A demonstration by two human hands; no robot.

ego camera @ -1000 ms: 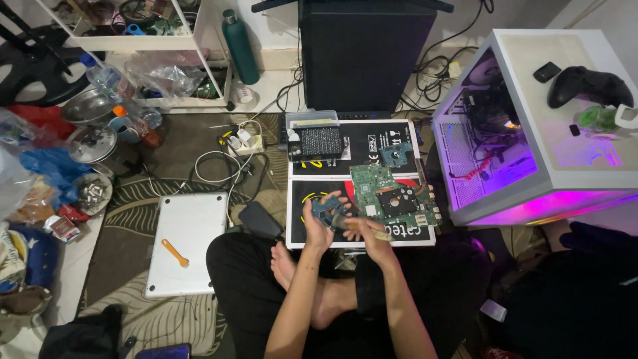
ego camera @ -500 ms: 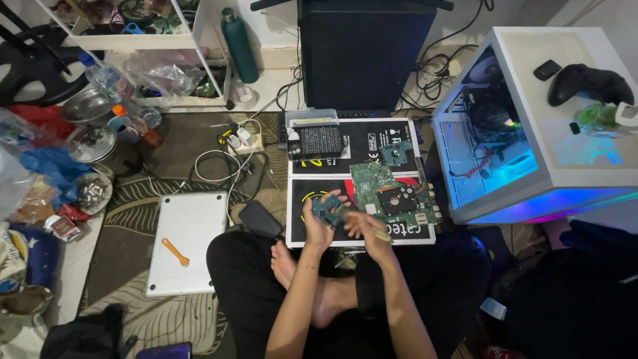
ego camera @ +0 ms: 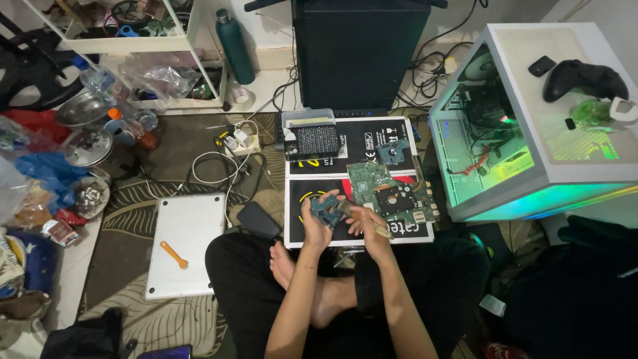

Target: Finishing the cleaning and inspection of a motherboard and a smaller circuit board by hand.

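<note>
At the bottom centre of the frame I see crossed legs in black trousers and a bare foot (ego camera: 292,262) on the patterned rug (ego camera: 126,193). Just above them my left hand (ego camera: 318,223) is curled around a small blue-green circuit board (ego camera: 327,209), gripping it by its edges and holding it up over the black mat (ego camera: 352,174). My right hand (ego camera: 367,229) sits right beside it, fingers closed around a slim pale tool handle (ego camera: 380,230) — its tip points toward the small board, though I cannot tell whether it touches.

To the left, lower middle, a silver laptop lid (ego camera: 187,246) lies flat with an orange plastic pry tool (ego camera: 174,254) on it. Just right of the hands a large green motherboard (ego camera: 392,193) rests on the mat. Further up, a black perforated box (ego camera: 316,141) and a tall black computer tower (ego camera: 359,53). At the right, a white glass-sided case glowing green (ego camera: 525,133) carries a black game controller (ego camera: 585,78) — well apart from the hands.
</note>
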